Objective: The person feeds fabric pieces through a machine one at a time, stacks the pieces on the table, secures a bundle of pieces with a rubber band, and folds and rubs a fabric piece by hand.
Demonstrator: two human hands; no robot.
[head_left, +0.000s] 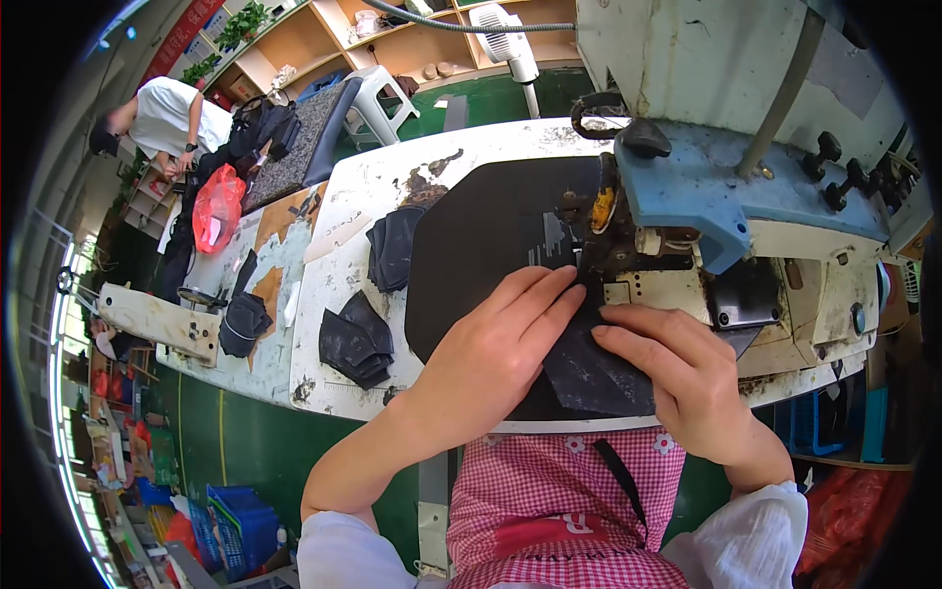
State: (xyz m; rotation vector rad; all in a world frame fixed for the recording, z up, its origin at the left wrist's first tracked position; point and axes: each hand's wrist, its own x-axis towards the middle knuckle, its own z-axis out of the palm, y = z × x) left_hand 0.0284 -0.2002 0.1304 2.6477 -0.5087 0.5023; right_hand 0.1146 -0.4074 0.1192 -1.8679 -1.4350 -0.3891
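Dark fabric (596, 378) lies under both my hands at the sewing machine (716, 201), beside its needle area. My left hand (496, 344) rests over it with fingers stretched out and close together, their tips near the presser foot. My right hand (687, 368) bends over the piece's right side, two fingertips set down on top and slightly apart. The remaining fingers of that hand curl partly out of sight. Beneath the fabric a large black board (471, 236) covers part of the white worktable (378, 177). Under the machine head, the needle itself is too small to make out.
Two stacks of cut black pieces, one farther (392, 245) and one nearer (355, 341), lie left of the board. Another machine (157, 322) stands farther left. A person (177, 118) works beyond a red bag (218, 208). Blue baskets (245, 525) sit on the green floor.
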